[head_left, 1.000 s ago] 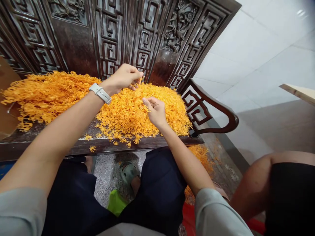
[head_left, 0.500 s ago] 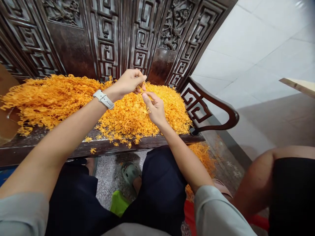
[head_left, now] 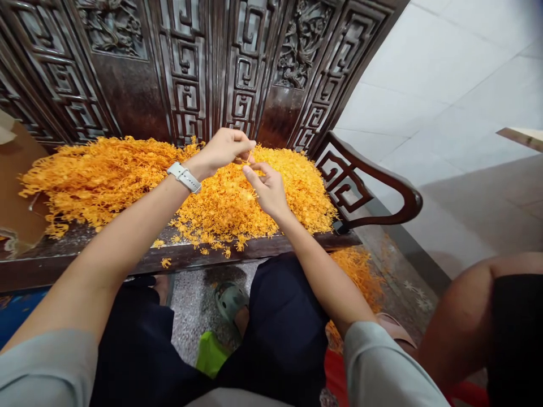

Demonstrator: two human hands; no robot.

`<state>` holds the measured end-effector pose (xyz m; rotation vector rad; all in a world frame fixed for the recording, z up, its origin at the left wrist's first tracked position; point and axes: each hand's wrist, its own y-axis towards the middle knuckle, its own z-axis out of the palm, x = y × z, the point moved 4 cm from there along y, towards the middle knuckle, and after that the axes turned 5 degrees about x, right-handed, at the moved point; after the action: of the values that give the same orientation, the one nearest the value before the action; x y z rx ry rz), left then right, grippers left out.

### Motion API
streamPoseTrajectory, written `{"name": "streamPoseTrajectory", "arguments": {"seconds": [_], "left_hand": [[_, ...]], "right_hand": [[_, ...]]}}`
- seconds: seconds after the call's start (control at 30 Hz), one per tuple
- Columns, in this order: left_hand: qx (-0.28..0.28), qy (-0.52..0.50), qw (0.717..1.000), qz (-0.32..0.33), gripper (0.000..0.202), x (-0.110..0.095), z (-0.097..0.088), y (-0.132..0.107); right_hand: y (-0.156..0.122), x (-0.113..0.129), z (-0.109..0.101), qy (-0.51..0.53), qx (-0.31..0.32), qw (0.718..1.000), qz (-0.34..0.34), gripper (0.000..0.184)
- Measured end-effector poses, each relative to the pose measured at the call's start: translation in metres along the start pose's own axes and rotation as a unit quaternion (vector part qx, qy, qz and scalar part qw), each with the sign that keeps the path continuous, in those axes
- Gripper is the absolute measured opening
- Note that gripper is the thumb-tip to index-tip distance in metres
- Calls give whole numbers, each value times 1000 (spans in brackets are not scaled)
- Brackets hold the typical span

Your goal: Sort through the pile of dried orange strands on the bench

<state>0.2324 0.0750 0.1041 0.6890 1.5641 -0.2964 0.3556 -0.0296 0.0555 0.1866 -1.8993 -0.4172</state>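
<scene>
A big heap of small loose orange pieces (head_left: pixel 237 203) covers the right part of a dark carved wooden bench seat (head_left: pixel 127 263). A second heap of longer orange sprigs (head_left: pixel 97 175) lies to its left. My left hand (head_left: pixel 224 150), with a white watch on the wrist, is closed in a pinch above the loose heap. My right hand (head_left: pixel 267 189) is just below and right of it, fingers curled, pinching the same small orange piece between the two hands.
The bench has a carved back (head_left: pixel 190 68) and a curved armrest (head_left: pixel 373 186) on the right. More orange pieces (head_left: pixel 356 271) lie on the floor under it. Another person's bare knee (head_left: pixel 462 316) is at lower right. A brown cardboard sheet (head_left: pixel 17 192) lies at left.
Both hands stay together over the loose heap. My right hand rose from the heap to meet my left hand, and the fingertips now touch.
</scene>
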Motion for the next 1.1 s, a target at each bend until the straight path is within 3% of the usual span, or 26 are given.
{"name": "streamPoseTrajectory", "arguments": {"seconds": [0.1,0.23,0.3,0.37,0.43,0.5,0.57,0.63,0.67,0.73,0.77,0.83,0.9,1.0,1.03,1.1], "left_hand": [[8,13,1000,-11,25,7,12,-1],[-45,-47,997,-44,26,22,9,8],[-100,-82,990,-51,29,29,-7,17],[-157,-107,981,-48,30,35,-33,24],[-180,-138,973,-48,31,36,-60,28],[-180,-142,972,-48,34,31,-82,29],[-179,-131,975,-33,37,17,-97,27],[-178,-132,975,-10,42,1,-103,25],[-173,-131,976,-2,44,-7,-103,25],[-162,-112,980,2,43,-17,-97,25],[-160,-90,983,-1,39,-19,-91,25],[-161,-21,987,-7,33,-20,-77,24],[-144,70,987,2,31,-22,-58,23],[-55,188,980,40,26,-29,-21,19],[-17,208,977,50,23,-31,-6,17],[64,235,968,61,21,-33,27,13]], "right_hand": [[4,3,3,-21,27,998,-47,54],[-6,17,6,33,61,998,-14,48],[-22,31,19,80,160,984,5,43],[-41,45,38,124,296,947,11,40],[-50,52,51,156,356,921,16,38],[-42,45,49,206,279,936,58,32],[-26,25,37,285,147,935,151,27],[-15,4,27,372,55,890,256,32],[-12,-3,24,407,42,863,295,38],[-11,-9,26,444,54,829,336,42],[-12,-9,29,441,65,828,340,39],[-17,-7,40,385,105,856,329,28],[-21,-6,53,274,163,904,285,18],[-23,-5,76,48,280,948,141,15],[-24,-6,84,-35,319,943,91,15],[-29,-10,101,-182,413,892,19,19]]}}
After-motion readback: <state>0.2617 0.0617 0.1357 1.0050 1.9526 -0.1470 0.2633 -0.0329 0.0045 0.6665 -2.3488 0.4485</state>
